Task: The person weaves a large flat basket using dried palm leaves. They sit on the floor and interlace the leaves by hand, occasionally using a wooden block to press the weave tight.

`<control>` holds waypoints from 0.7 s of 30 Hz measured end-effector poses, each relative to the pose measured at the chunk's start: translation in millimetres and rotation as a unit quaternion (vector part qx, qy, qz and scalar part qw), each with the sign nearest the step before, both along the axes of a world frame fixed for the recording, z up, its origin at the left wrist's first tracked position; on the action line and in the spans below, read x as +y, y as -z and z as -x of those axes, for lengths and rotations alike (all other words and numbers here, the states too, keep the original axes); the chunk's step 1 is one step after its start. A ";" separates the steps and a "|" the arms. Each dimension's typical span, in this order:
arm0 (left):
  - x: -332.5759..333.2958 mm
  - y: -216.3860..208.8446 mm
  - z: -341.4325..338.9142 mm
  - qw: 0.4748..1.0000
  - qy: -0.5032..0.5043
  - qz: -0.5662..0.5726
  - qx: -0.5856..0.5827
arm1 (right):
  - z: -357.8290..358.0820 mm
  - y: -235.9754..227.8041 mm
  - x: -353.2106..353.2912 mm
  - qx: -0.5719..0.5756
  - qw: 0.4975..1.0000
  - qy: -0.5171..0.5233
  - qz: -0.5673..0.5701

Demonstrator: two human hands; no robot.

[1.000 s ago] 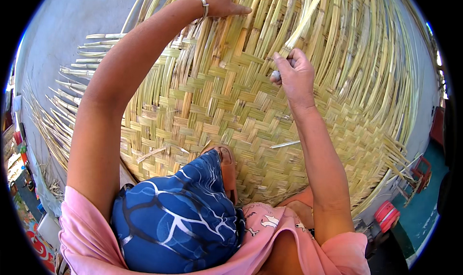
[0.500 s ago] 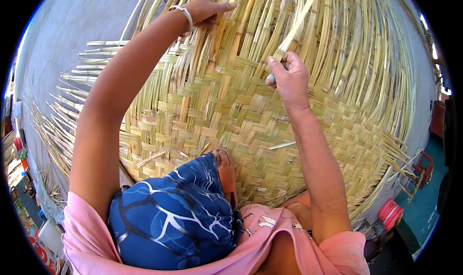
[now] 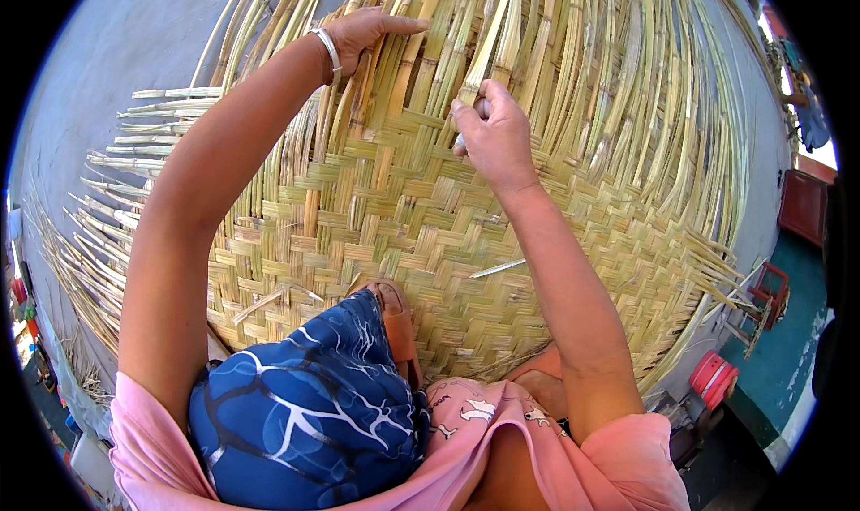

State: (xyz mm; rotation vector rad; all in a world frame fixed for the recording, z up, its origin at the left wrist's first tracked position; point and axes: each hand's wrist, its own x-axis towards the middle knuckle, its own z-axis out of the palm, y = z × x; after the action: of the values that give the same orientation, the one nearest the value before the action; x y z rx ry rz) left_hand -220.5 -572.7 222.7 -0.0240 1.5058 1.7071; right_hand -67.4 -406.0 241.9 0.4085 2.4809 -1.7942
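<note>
A mat of split cane strips point(image 3: 385, 233), woven in a twill-like pattern, spreads under and in front of me. Its unwoven lengthwise strips point(image 3: 573, 72) fan out toward the far side. My left hand point(image 3: 363, 36), with a white bracelet, rests over the loose strips at the far left of them; one digit stretches right, apart from the others, which bend down and are partly hidden. Close to the weave's far edge, my right hand point(image 3: 495, 135) pinches a pale cane strip point(image 3: 493, 41) that runs up and away. A small whitish spot shows below its fingertips, too small to name.
Cut strip ends point(image 3: 161, 139) stick out on the left over grey ground point(image 3: 134, 27). A short loose sliver point(image 3: 497, 268) lies on the mat, near my sandalled foot point(image 3: 394, 318). At the right are a pink-red bundle point(image 3: 712, 378) and a small red stool-like frame point(image 3: 769, 287).
My right hand has moved left along the weave's edge, with the strip now more upright. My left hand has shifted slightly left and down. The view has swung a little.
</note>
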 end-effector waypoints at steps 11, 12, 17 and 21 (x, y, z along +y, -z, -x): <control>12.9 -9.1 -16.3 0.990 -0.013 0.046 0.130 | 25.1 22.9 -3.1 -0.068 0.996 -0.029 -0.056; 11.4 -13.9 -19.4 0.989 -0.015 0.049 0.135 | 26.8 27.3 -2.0 -0.043 0.991 -0.061 -0.112; -2.3 -16.2 -23.8 0.992 0.007 -0.033 0.119 | 41.5 34.0 9.1 0.002 0.952 -0.204 -0.229; -33.5 -7.2 -23.6 0.965 -0.137 -0.094 0.202 | 47.0 32.7 8.6 -0.028 0.960 -0.219 -0.169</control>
State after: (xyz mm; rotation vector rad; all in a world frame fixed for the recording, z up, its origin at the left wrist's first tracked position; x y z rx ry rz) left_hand -197.0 -606.2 229.9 0.2404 1.6821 2.1722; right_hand -114.4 -397.3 209.2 -0.0821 2.5754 -1.1824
